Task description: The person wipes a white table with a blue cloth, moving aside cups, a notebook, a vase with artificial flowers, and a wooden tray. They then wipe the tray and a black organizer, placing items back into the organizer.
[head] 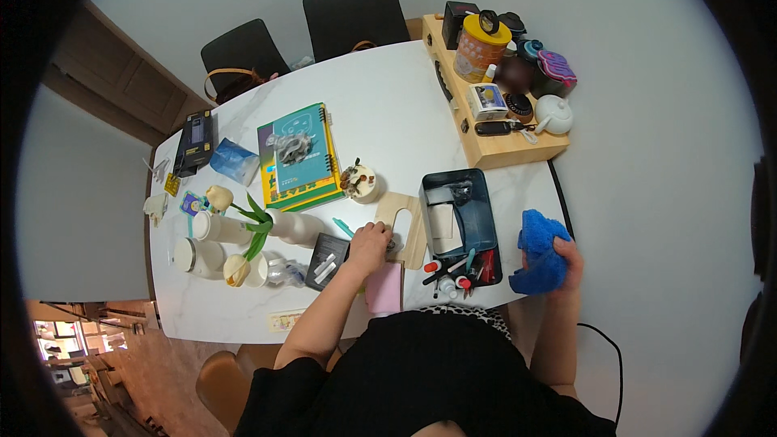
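My right hand [568, 264] grips a bunched blue cloth [540, 255] at the table's right edge. My left hand [370, 249] rests over the left side of a light wooden board with an oval cutout [414, 243]; a small dark or clear item shows by its fingertips, too covered to name. Under that wrist lie a pink notebook [384, 288] and a black case [328, 262] with white pieces on it. Right of the board stands a dark blue open bin [459, 212] holding white cards. Markers and small bottles [449, 285] fill a dark tray beside it.
Spiral notebooks [303, 164] and a cup with a dried-flower top [359, 184] lie beyond my left hand. White vases [294, 226] with tulips stand left. A wooden case [516, 149] at the back right carries a canister, a white teapot [553, 114] and boxes. Chairs [355, 18] stand behind.
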`<action>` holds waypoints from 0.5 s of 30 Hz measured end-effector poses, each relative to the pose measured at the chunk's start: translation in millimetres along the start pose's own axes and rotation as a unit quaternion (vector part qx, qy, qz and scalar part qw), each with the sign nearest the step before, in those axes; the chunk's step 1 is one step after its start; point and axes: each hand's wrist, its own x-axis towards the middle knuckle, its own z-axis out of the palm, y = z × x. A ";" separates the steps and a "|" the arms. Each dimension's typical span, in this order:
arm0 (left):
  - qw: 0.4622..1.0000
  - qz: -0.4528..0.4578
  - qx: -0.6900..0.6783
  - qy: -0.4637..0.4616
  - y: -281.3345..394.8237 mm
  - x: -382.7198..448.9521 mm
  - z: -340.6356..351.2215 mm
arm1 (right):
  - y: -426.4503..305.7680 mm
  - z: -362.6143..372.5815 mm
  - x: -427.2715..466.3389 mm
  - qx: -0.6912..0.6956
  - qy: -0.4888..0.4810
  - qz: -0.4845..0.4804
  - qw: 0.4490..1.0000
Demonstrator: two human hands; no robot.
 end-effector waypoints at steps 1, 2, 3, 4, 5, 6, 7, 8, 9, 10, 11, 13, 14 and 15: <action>1.000 0.004 0.004 0.000 -1.2 1.4 -0.2 | 0.3 -0.4 0.1 0.000 -0.006 0.000 1.000; 1.000 0.006 -0.004 0.008 -2.6 3.2 -0.2 | 0.1 -1.0 0.0 -0.001 -0.011 -0.001 1.000; 1.000 0.008 -0.009 0.016 -5.1 4.1 -1.3 | 0.4 -1.5 -0.4 0.002 -0.009 0.003 1.000; 1.000 0.009 -0.015 0.023 -6.7 4.6 -2.5 | 0.6 -2.3 -0.9 0.004 -0.006 0.007 1.000; 0.998 -0.003 -0.046 0.033 -7.3 4.0 -3.8 | 0.6 -2.8 -1.4 0.007 -0.003 0.011 1.000; 0.996 -0.015 -0.076 0.042 -6.9 2.9 -6.5 | 1.0 -2.7 -2.7 0.012 0.002 0.013 1.000; 0.993 -0.026 -0.107 0.051 -6.4 1.6 -9.2 | 1.2 -1.9 -4.2 0.018 0.006 0.014 1.000; 0.965 -0.050 -0.247 0.067 -6.0 -0.7 -10.8 | 1.4 -1.7 -5.2 0.023 0.011 0.016 1.000; 0.917 -0.072 -0.384 0.081 -3.4 -2.7 -14.4 | 1.6 -3.4 -5.6 0.019 0.004 0.012 1.000; 0.849 -0.092 -0.511 0.094 -0.7 -3.6 -18.7 | 2.2 -5.7 -5.5 0.016 -0.003 0.009 1.000; 0.752 -0.101 -0.647 0.080 1.4 -5.3 -24.2 | 2.6 -7.5 -5.6 0.012 -0.009 0.005 1.000; 0.495 -0.112 -0.860 0.045 15.1 -12.8 -54.1 | 2.4 -7.8 -6.3 -0.015 -0.018 0.005 1.000; 0.429 -0.052 -0.901 0.046 23.4 -15.3 -56.2 | 2.2 -7.1 -6.6 -0.029 -0.023 0.005 0.999; 0.360 -0.033 -0.932 0.013 28.9 -14.9 -60.1 | 1.9 -4.3 -6.2 -0.044 -0.021 0.002 0.999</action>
